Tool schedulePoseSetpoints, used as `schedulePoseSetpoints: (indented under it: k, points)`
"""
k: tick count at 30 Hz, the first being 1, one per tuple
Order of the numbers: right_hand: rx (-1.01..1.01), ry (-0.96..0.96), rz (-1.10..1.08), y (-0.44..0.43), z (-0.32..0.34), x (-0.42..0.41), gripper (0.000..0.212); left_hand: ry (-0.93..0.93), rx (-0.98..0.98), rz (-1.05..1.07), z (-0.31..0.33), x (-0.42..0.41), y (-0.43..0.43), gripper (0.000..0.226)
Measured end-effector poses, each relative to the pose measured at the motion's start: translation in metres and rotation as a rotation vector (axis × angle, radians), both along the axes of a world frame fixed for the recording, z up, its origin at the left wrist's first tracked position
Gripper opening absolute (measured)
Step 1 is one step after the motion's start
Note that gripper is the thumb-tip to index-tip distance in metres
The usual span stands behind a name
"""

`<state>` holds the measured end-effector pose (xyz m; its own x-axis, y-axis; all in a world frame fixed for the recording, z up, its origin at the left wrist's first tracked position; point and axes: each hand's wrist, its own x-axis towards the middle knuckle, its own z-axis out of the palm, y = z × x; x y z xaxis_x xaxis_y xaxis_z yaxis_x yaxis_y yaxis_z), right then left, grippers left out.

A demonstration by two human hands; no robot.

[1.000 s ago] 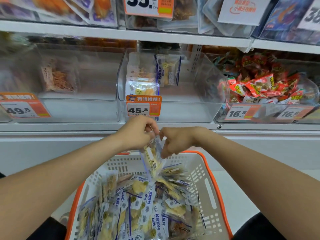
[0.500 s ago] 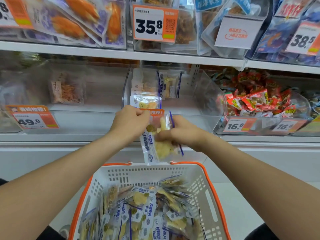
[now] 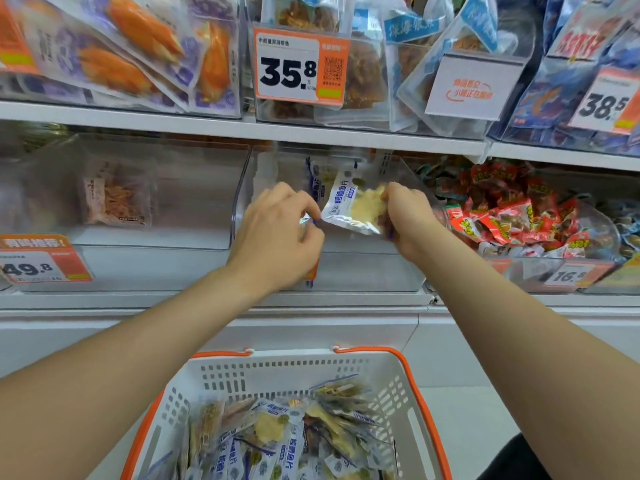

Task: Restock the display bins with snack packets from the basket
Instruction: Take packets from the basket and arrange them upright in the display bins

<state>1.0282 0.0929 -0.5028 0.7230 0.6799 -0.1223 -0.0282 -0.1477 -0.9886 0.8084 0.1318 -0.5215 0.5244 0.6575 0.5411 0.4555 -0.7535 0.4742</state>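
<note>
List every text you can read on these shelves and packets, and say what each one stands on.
"35.8": upper middle price tag, orange-edged; its small print is unreadable.
"38.5": upper right price tag.
"49.8": lower left price tag.
"16.": lower right price tag; last digit blurred.
Chinese print on the held packet, basket packets and white sign: too blurred to read.

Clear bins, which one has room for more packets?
The middle clear plastic bin has bare floor right of its few white-blue packets. The left clear bin is bare beside one brown-strip packet. The right bin is crowded with red packets.
</note>
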Motion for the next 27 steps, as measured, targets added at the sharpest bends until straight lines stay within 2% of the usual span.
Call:
schedulePoseSetpoints:
  k: [2,6,8,12,15,18,22,27]
  points:
    - [0.024,-0.130,-0.016,0.018,-0.009,0.006,0.013,0.135,0.108,-0.021,-0.004,0.006,0.004,0.013]
    - [-0.170,-0.565,0.014,0.041,-0.017,0.016,0.008,0.396,0.268,0.008,-0.012,0.015,0.017,0.046]
    - [-0.207,-0.699,0.035,0.053,-0.021,0.021,0.006,0.476,0.330,0.029,-0.015,0.018,0.023,0.058]
    - [-0.233,-0.864,0.086,0.084,-0.029,0.029,0.014,0.511,0.383,0.031,-0.017,0.022,0.031,0.064]
    - [-0.376,-0.991,0.060,0.101,-0.035,0.031,0.017,0.486,0.372,0.024,-0.019,0.024,0.034,0.064]
    - [-0.477,-0.979,-0.047,0.111,-0.043,0.031,0.029,0.505,0.378,0.034,-0.020,0.025,0.035,0.063]
    - [-0.515,-0.842,-0.051,0.120,-0.043,0.032,0.028,0.513,0.375,0.041,-0.020,0.027,0.036,0.062]
    - [-0.432,-0.760,0.000,0.118,-0.041,0.021,0.059,0.516,0.378,0.039,-0.023,0.028,0.037,0.063]
